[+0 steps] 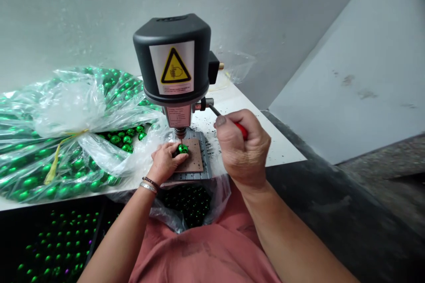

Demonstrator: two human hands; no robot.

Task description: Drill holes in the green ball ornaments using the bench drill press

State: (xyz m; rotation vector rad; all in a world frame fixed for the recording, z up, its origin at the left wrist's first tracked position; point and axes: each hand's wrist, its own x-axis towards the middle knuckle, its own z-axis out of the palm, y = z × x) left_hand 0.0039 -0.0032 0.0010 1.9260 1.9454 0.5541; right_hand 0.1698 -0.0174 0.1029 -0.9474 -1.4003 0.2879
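My left hand [167, 160] is closed around a shiny green ball [183, 149], pinching it between thumb and fingers on a brown board [195, 159]. The board lies on the grey base [206, 166] of a small drill press [172, 59]. Its thin bit [181, 140] comes down at the top of the ball; whether it has entered the ball I cannot tell. My right hand [244, 148] is wrapped around the red grip [241, 130] of the press's feed lever [215, 110], to the right of the machine.
Clear plastic bags of green balls [33, 177] cover the white table's [259, 141] left side. Dark shavings lie around the press base. An open bag of green balls [187, 203] hangs below the table edge, and a dark crate [56, 247] of balls stands lower left.
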